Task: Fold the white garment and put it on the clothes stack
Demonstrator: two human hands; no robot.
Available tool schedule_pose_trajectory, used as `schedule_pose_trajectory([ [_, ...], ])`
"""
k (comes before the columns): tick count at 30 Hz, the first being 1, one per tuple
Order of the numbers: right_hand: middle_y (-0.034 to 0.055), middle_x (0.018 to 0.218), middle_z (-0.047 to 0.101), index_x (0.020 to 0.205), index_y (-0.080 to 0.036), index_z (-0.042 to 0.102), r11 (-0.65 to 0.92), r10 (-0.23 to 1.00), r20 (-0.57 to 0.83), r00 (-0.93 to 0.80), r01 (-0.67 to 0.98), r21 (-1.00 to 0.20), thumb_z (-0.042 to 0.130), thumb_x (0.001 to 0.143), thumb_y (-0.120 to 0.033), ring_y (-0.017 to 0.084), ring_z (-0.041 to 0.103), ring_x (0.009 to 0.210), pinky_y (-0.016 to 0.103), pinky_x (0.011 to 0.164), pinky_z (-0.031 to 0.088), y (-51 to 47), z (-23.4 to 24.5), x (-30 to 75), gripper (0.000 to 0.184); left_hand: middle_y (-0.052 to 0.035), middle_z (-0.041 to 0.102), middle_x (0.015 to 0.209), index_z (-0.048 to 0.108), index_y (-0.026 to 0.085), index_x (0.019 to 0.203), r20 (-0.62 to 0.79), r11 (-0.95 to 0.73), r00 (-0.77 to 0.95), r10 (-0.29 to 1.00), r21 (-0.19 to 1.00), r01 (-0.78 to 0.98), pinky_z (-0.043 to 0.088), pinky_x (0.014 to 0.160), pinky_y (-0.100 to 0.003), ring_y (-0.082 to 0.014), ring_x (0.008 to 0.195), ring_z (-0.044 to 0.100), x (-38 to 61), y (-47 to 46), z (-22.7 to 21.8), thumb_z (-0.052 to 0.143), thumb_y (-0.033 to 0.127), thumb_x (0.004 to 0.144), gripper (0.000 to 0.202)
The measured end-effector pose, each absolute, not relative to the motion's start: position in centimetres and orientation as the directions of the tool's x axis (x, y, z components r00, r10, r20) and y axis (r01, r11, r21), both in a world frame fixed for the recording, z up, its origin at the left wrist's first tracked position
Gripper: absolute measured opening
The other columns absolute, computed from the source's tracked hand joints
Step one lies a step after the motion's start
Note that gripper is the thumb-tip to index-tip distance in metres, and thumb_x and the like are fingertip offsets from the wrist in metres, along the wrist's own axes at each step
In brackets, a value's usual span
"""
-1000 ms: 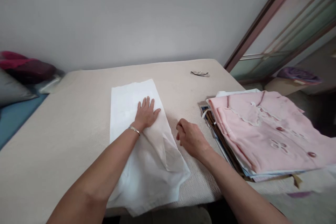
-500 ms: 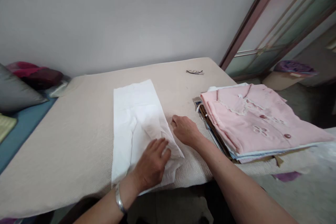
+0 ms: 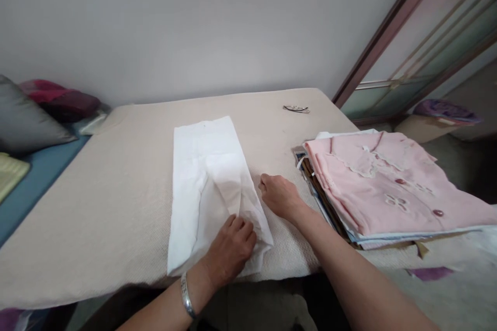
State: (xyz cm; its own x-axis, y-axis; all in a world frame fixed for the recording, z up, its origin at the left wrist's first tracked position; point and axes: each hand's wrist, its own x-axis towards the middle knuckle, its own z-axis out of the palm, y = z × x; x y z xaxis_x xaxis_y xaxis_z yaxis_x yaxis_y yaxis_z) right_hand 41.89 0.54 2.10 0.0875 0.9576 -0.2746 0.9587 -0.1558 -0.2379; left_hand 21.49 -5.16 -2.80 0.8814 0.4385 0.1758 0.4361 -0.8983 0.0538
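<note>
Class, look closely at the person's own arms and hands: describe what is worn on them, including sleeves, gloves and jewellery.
The left hand is ungloved, with a shiny, silver-coloured band bracelet around its wrist. The right hand is ungloved too, its wrist without jewellery. No sleeves cover the visible forearms.

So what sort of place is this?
Probably a room in a home, perhaps a bedroom, judging by the grey fabric cushion, the multicoloured stack of folded clothes and the beige textured cloth cover.
</note>
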Motion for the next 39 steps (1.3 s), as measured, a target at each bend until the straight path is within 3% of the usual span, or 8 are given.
schedule_pose_trajectory([
  [4, 0.0126, 0.096, 0.075, 0.099, -0.018, 0.071, -0.116, 0.965, -0.261, 0.03, 0.94, -0.321, 0.047, 0.095, -0.023, 0.023, 0.069, 0.086, 0.029, 0.066, 0.038, 0.4, 1.8, 41.5, 0.025, -0.0059, 0.059, 0.085, 0.058, 0.017, 0.085, 0.178, -0.902, 0.885, 0.43, 0.042, 0.43, 0.048, 0.098, -0.05, -0.0247, 0.085, 0.056, 21.5, -5.2, -3.1, 0.061, 0.006, 0.083, 0.011],
  [8, 0.0096, 0.095, 0.076, 0.092, -0.018, 0.072, 0.04, 0.903, -0.365, -0.226, 0.891, -0.453, 0.055, 0.088, -0.016, 0.019, 0.069, 0.086, 0.026, 0.067, 0.038, 0.2, 0.9, 40.8, 0.018, -0.0078, 0.061, 0.086, 0.059, 0.016, 0.085, 0.119, -0.9, 0.892, 0.435, 0.054, 0.432, 0.052, 0.086, -0.048, -0.0258, 0.084, 0.057, 21.5, -5.4, -2.8, 0.06, 0.006, 0.081, 0.011],
  [15, 0.0146, 0.097, 0.075, 0.094, -0.016, 0.071, 0.057, 0.901, -0.389, -0.194, 0.94, -0.338, 0.049, 0.096, -0.02, 0.023, 0.069, 0.087, 0.029, 0.066, 0.037, 0.6, 0.5, 40.2, 0.023, -0.011, 0.066, 0.101, 0.062, 0.016, 0.091, 0.163, -0.782, 0.775, 0.61, 0.281, 0.556, 0.054, 0.088, -0.04, -0.0251, 0.098, 0.061, 20.2, -3.4, -0.8, 0.051, 0.006, 0.087, 0.016],
  [21, 0.0074, 0.097, 0.073, 0.103, -0.019, 0.067, 0.231, 0.925, -0.176, -0.336, 0.868, -0.439, 0.06, 0.094, -0.035, 0.021, 0.066, 0.088, 0.029, 0.073, 0.038, -0.9, 0.4, 37.7, 0.019, -0.019, 0.042, 0.157, 0.053, 0.01, 0.14, 0.156, -0.691, 0.676, 0.72, 0.069, 0.72, 0.04, 0.114, -0.051, -0.0334, 0.148, 0.034, 17.1, 1.0, -1.5, 0.042, -0.001, 0.083, 0.059],
  [25, 0.0086, 0.098, 0.072, 0.101, -0.017, 0.067, 0.358, 0.818, -0.267, -0.51, 0.814, -0.457, 0.076, 0.081, -0.044, 0.024, 0.066, 0.089, 0.03, 0.072, 0.038, -2.6, 0.2, 36.5, 0.035, -0.0183, 0.051, 0.149, 0.059, 0.01, 0.133, 0.027, -0.665, 0.664, 0.747, 0.014, 0.747, 0.04, 0.113, -0.051, -0.0337, 0.145, 0.039, 16.2, 2.4, -2.3, 0.04, -0.004, 0.081, 0.057],
  [30, 0.0041, 0.087, 0.072, 0.089, -0.02, 0.068, 0.214, 0.877, -0.263, -0.402, 0.818, -0.534, 0.062, 0.093, -0.032, 0.018, 0.064, 0.081, 0.027, 0.07, 0.036, -1.6, 0.8, 37.6, 0.014, -0.0202, 0.044, 0.155, 0.053, 0.011, 0.14, 0.1, -0.635, 0.63, 0.77, 0.024, 0.772, 0.036, 0.117, -0.05, -0.0315, 0.15, 0.032, 17.0, 2.9, -2.6, 0.04, 0.003, 0.09, 0.052],
  [35, 0.0087, 0.108, 0.073, 0.116, -0.017, 0.063, 0.135, 0.931, -0.199, -0.305, 0.798, -0.588, 0.049, 0.098, -0.019, 0.018, 0.065, 0.094, 0.027, 0.082, 0.04, 0.0, 0.3, 38.4, 0.023, -0.0158, 0.038, 0.16, 0.044, 0.019, 0.149, 0.049, -0.623, 0.622, 0.782, 0.02, 0.782, 0.036, 0.115, -0.057, -0.034, 0.149, 0.033, 17.6, 3.1, -3.9, 0.043, 0.029, 0.102, 0.048],
  [39, 0.0113, 0.115, 0.073, 0.129, -0.015, 0.061, 0.198, 0.854, -0.273, -0.444, 0.761, -0.618, 0.05, 0.095, -0.014, 0.02, 0.066, 0.104, 0.028, 0.09, 0.041, 0.2, 0.1, 38.9, 0.036, -0.0148, 0.048, 0.153, 0.052, 0.018, 0.141, 0.036, -0.649, 0.648, 0.761, 0.046, 0.759, 0.038, 0.114, -0.051, -0.0305, 0.144, 0.04, 17.0, 3.6, -3.4, 0.038, 0.023, 0.103, 0.041],
])
